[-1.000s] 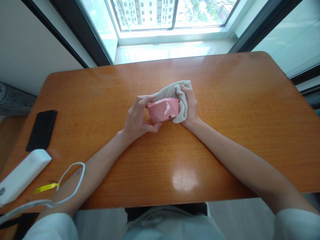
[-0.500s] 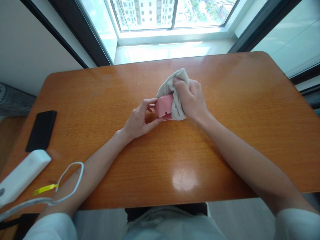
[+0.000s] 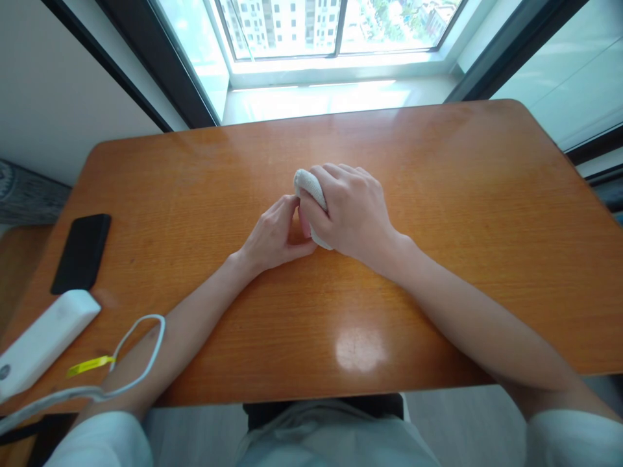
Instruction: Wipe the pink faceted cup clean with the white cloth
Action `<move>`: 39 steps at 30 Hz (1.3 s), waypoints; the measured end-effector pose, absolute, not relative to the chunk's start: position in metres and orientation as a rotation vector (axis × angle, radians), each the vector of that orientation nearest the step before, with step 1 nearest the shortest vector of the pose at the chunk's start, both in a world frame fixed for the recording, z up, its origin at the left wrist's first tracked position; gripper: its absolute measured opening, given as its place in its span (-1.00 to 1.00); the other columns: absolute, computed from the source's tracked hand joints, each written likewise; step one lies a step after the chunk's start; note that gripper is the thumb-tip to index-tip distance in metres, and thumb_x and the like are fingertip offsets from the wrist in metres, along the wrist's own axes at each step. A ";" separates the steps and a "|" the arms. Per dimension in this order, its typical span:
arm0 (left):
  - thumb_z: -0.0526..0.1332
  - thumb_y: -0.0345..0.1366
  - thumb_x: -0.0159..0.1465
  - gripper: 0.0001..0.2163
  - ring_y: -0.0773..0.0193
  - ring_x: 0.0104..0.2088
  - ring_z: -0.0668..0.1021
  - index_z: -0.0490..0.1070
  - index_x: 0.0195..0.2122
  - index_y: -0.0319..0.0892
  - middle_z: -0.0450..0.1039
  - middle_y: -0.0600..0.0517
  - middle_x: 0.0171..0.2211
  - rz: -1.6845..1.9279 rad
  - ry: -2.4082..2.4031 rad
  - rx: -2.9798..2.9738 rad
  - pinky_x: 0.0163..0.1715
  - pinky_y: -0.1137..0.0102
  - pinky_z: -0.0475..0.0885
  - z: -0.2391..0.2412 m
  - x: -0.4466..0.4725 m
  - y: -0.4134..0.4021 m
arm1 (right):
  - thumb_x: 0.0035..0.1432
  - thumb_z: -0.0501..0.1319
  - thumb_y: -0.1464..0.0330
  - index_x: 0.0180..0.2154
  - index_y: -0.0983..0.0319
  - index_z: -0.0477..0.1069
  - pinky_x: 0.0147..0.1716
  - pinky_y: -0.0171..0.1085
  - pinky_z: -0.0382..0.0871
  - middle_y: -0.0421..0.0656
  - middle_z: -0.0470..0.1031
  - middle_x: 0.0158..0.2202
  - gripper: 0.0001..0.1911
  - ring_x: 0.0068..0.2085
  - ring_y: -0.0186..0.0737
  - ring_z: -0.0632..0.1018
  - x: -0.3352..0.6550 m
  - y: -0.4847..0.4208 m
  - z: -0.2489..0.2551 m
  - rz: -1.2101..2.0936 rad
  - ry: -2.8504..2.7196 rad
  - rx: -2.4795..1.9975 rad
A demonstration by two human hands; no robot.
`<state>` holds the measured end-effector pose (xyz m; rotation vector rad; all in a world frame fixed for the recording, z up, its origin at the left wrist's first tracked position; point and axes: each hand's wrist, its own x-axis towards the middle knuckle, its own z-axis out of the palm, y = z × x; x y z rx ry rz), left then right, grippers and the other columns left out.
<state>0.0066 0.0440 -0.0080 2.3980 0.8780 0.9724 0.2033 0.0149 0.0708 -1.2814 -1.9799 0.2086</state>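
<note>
Only a sliver of a small pink plastic box-like object [image 3: 304,224] shows between my hands above the middle of the table. My left hand [image 3: 273,235] grips its left end between thumb and fingers. Over its right side, my right hand [image 3: 351,211] is closed around a light grey cloth [image 3: 311,184] and presses it onto the pink object. Most of the cloth and nearly all of the object are hidden under the right hand, so the object's exact kind cannot be told.
A black phone [image 3: 82,253] lies on the wooden table [image 3: 438,292] at the left. Nearer me are a long white device [image 3: 46,344] and a white cable [image 3: 158,344] with a yellow tag [image 3: 91,366], the cable looping over my left forearm. A window [image 3: 335,29] stands beyond the table.
My right hand has turned palm-down and moved left and slightly nearer me, bringing the cloth over the pink object and covering most of it. My left hand keeps nearly the same place.
</note>
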 end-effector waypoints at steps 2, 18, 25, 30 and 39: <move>0.51 -0.12 0.25 -0.52 0.02 -0.07 0.68 0.37 0.09 -0.09 0.61 -0.07 -0.06 1.026 0.893 2.371 -0.05 0.16 0.61 -0.010 0.006 0.045 | 0.45 0.16 0.26 -0.25 0.07 0.47 -0.21 -0.07 0.26 -0.12 0.53 -0.35 -0.82 -0.22 0.01 0.50 0.205 0.017 0.069 0.233 -1.974 -1.259; 0.50 -0.06 0.19 -0.56 0.23 -0.38 0.60 0.43 0.00 -0.04 0.61 0.07 -0.29 1.053 1.031 2.209 -0.35 0.31 0.53 -0.004 0.010 0.042 | 0.50 0.12 -0.12 -0.40 0.09 0.44 -0.24 -0.11 0.41 -0.18 0.44 -0.42 -0.46 -0.27 -0.10 0.50 0.223 0.025 0.056 0.684 -1.674 -1.091; 0.49 -0.24 0.13 -0.59 0.28 -0.32 0.61 0.40 -0.03 -0.04 0.61 0.12 -0.26 1.098 1.035 2.210 -0.32 0.39 0.50 -0.008 0.008 0.045 | 0.44 0.16 -0.21 -0.43 0.09 0.39 -0.35 -0.15 0.39 -0.24 0.32 -0.48 -0.40 -0.35 -0.17 0.47 0.225 0.031 0.022 0.842 -1.295 -1.034; 0.47 -0.26 0.11 -0.58 0.27 -0.33 0.61 0.40 -0.04 -0.02 0.61 0.12 -0.26 1.089 1.034 2.198 -0.34 0.39 0.48 -0.010 0.007 0.046 | 0.42 0.10 -0.28 -0.37 0.06 0.40 -0.31 -0.12 0.46 -0.21 0.37 -0.41 -0.39 -0.27 -0.08 0.53 0.223 0.033 0.007 0.862 -1.216 -1.051; 0.46 -0.27 0.09 -0.59 0.28 -0.32 0.61 0.41 -0.04 -0.02 0.60 0.14 -0.27 1.105 1.046 2.188 -0.35 0.40 0.49 -0.013 0.005 0.048 | 0.40 0.00 -0.30 -0.33 0.05 0.23 -0.16 -0.11 0.54 -0.22 0.36 -0.36 -0.41 -0.26 -0.11 0.53 0.218 0.053 -0.010 0.962 -0.975 -1.029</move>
